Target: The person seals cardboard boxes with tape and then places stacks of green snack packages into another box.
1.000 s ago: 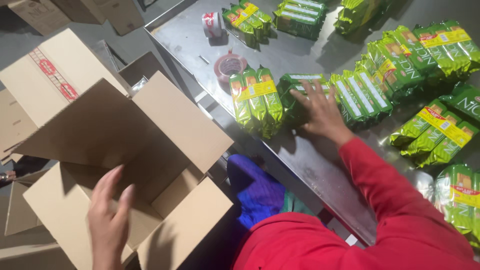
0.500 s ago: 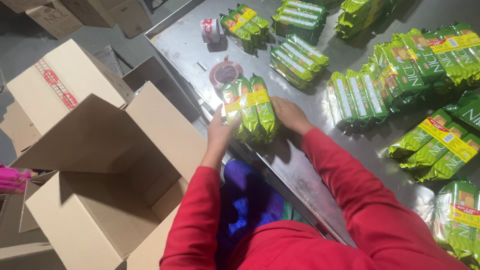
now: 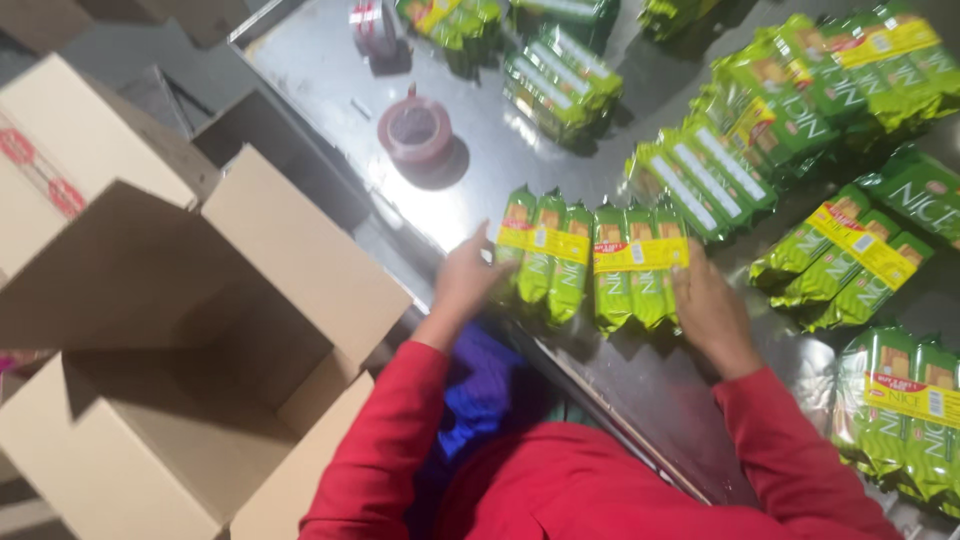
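Right-edge green packets cut off, perhaps blurred

head view | worn on head | faces steeply down | close over metal table and open carton
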